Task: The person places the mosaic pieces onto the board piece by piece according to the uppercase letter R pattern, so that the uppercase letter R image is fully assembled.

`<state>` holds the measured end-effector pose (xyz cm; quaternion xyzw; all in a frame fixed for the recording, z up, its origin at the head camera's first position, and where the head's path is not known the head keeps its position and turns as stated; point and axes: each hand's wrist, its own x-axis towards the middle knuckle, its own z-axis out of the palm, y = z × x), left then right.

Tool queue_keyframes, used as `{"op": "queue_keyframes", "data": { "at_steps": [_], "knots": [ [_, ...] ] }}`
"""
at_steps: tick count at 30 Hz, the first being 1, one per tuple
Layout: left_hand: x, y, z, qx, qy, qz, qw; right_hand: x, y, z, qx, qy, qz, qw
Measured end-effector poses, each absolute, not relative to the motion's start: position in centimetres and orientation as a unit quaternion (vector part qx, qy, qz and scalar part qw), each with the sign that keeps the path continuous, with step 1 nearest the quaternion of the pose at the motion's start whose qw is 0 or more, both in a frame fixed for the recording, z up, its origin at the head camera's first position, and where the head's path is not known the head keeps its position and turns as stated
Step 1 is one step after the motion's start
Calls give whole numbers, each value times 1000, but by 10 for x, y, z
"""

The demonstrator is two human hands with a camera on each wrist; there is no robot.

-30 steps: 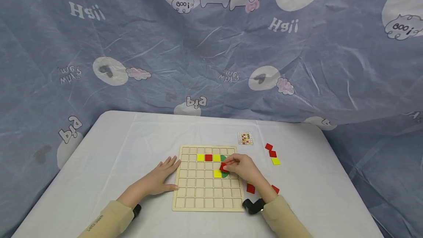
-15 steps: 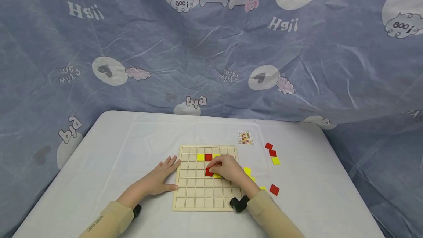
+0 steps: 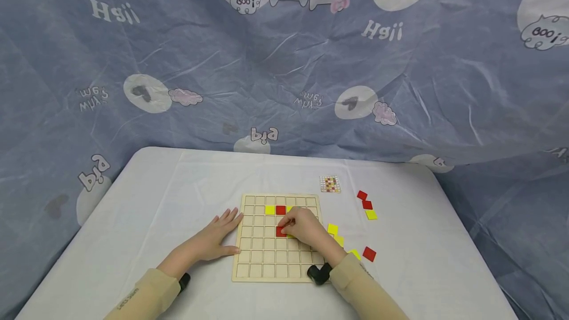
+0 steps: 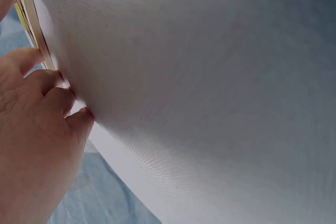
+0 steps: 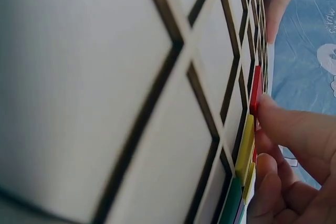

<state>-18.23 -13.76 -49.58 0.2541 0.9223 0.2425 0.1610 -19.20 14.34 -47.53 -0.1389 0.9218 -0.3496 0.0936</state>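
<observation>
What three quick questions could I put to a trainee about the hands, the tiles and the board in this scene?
1. Multiple choice. What colour is the tile that the right hand touches? A: yellow. B: red. C: green.
2. True or false. The left hand lies away from the grid board, not touching it.
3. Fill in the word. Seen by the person, the small printed card lies off the grid board, near its far ____ corner.

Key: 1, B. 2, false: it touches the left edge. 3, right.
</observation>
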Motion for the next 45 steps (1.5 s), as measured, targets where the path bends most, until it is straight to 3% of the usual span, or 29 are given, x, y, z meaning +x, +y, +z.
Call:
{"op": "queue_keyframes", "data": {
  "at_steps": [11, 33, 39, 45],
  "knots": [
    [-182, -138, -494, 259, 921, 244, 157, -195, 166, -466, -73, 906, -408, 90],
    [-181, -138, -494, 258, 921, 246, 158, -184, 309, -465, 98, 906, -409, 53],
    [-181, -138, -495, 257, 922, 245, 157, -187, 334, -472, 134, 912, -387, 21],
    [-181, -138, -495, 255, 923, 242, 157, -192, 342, -484, 144, 923, -355, 23]
  ]
}}
